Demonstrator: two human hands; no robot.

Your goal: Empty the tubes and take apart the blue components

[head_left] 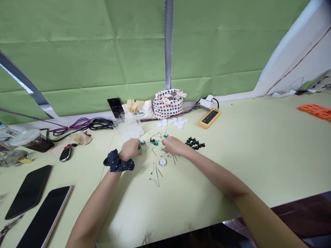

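My left hand (130, 150), with a dark navy scrunchie (118, 162) on its wrist, pinches a thin wire tipped with a green bead (140, 148). My right hand (173, 144) rests its fingertips among the wires, close to small blue beaded pieces (154, 142). Bent metal wires (156, 175) lie scattered between and below my hands. A white perforated disc (162, 162) sits just below my right hand. Black small parts (194, 143) lie in a cluster to its right, and white bottle caps (176, 122) lie beyond it.
Clear plastic cups (128, 125) stand behind my left hand, beside a phone (115, 107) and a cloth bag (138, 109). A yellow power strip (210, 118) lies far right of them. Two phones (28, 192) and a car key (65, 154) lie left. Cables (77, 124) run along the back.
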